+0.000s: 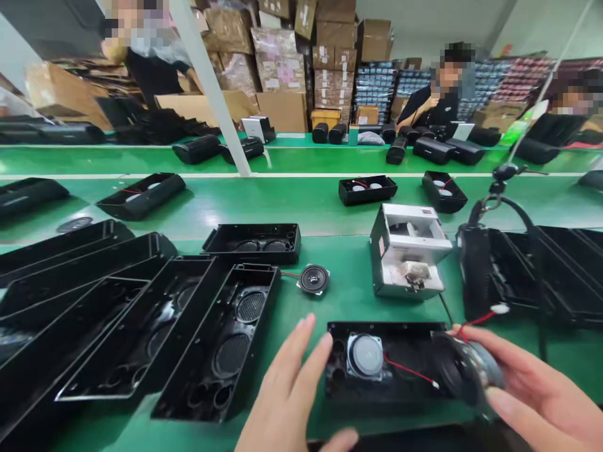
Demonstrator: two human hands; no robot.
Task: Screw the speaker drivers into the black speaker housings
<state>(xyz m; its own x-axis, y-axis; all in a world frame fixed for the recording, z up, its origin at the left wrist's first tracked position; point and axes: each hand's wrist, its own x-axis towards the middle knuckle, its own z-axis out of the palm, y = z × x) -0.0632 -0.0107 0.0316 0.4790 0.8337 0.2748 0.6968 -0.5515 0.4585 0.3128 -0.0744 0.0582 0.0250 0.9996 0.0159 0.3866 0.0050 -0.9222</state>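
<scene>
My right hand (pixel 532 376) grips a round speaker driver (pixel 473 370) at the lower right, tilted on its edge above the end of a black plastic speaker housing (pixel 386 329). That housing lies open side up, with a second driver (pixel 365 355) seated in it. A red wire (pixel 409 370) runs from the seated driver towards the held one. My left hand (pixel 287 383) is open, fingers apart, just left of the housing and not holding anything. A loose driver (pixel 313 279) with a red lead sits on the green bench beyond it.
Several black housings (pixel 217 339) lie to the left. More are stacked at the right (pixel 527 276). A white metal fixture (pixel 407 251) stands open mid-bench, with a black cable near it. Co-workers sit beyond further benches, before cardboard boxes (pixel 334 63).
</scene>
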